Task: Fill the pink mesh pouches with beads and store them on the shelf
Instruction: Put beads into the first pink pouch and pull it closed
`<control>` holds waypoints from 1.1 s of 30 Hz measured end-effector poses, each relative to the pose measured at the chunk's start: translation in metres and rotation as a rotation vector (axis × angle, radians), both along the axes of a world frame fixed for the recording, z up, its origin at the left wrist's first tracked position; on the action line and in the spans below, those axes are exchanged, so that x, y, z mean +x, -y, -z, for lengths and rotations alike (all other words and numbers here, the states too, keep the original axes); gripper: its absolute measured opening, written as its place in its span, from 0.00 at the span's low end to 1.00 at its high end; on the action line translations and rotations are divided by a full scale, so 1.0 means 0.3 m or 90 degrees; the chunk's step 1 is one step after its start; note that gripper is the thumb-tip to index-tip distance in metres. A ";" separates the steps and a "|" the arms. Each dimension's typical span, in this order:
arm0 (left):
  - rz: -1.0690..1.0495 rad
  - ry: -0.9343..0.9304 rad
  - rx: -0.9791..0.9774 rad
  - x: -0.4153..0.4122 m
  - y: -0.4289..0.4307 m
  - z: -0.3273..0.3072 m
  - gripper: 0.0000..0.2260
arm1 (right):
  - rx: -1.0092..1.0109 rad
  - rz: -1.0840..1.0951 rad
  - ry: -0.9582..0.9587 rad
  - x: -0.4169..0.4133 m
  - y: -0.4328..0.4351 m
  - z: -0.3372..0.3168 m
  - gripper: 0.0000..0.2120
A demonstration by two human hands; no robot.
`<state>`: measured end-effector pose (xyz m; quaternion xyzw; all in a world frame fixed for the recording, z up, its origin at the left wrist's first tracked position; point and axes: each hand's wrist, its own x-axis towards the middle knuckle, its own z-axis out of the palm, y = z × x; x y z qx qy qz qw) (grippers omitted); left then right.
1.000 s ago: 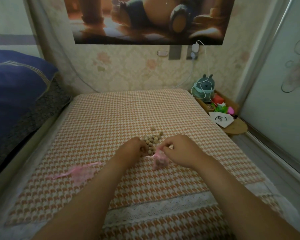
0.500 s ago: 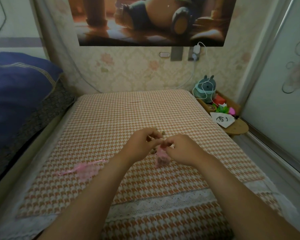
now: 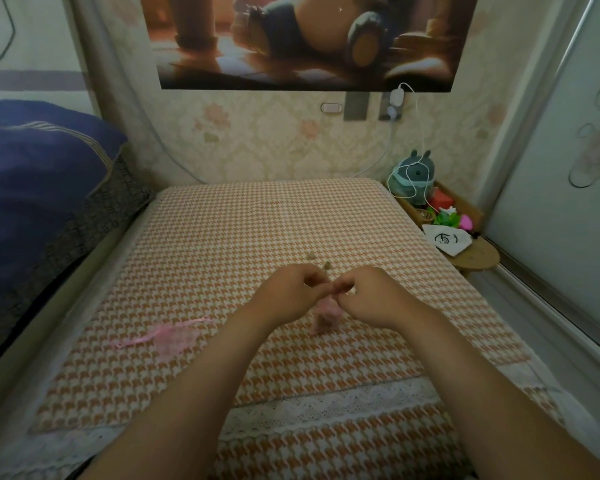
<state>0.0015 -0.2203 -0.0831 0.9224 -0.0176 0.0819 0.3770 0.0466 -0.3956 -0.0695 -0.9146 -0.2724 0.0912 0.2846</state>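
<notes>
Far left on the orange houndstooth bed (image 3: 222, 237) lies a flat empty pink mesh pouch (image 3: 175, 337). The left hand (image 3: 291, 292), down among small brown beads (image 3: 326, 265) a second ago, is now raised, fingers pinched at the mouth of the part-filled pink mesh pouch (image 3: 324, 315); what they pinch is hidden. The right hand (image 3: 368, 296) pinches that mouth. The pouch hangs upright, mouth up, so filling likely continues.

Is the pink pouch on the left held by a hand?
No, that pink pouch lies flat on the checked cover, apart from the left hand and the right hand, which holds the other pouch.
</notes>
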 end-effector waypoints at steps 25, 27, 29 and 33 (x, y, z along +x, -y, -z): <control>-0.084 -0.036 0.079 0.100 -0.221 0.166 0.06 | 0.061 -0.036 -0.031 0.045 -0.141 0.048 0.10; -0.094 0.009 -0.011 0.093 -0.199 0.124 0.07 | 0.058 -0.038 -0.024 0.047 -0.137 0.046 0.12; -0.078 0.056 -0.076 0.084 -0.168 0.073 0.05 | 0.045 -0.038 -0.018 0.052 -0.131 0.040 0.14; -0.034 0.078 -0.108 0.048 -0.098 0.013 0.03 | 0.020 -0.035 -0.012 0.057 -0.119 0.030 0.13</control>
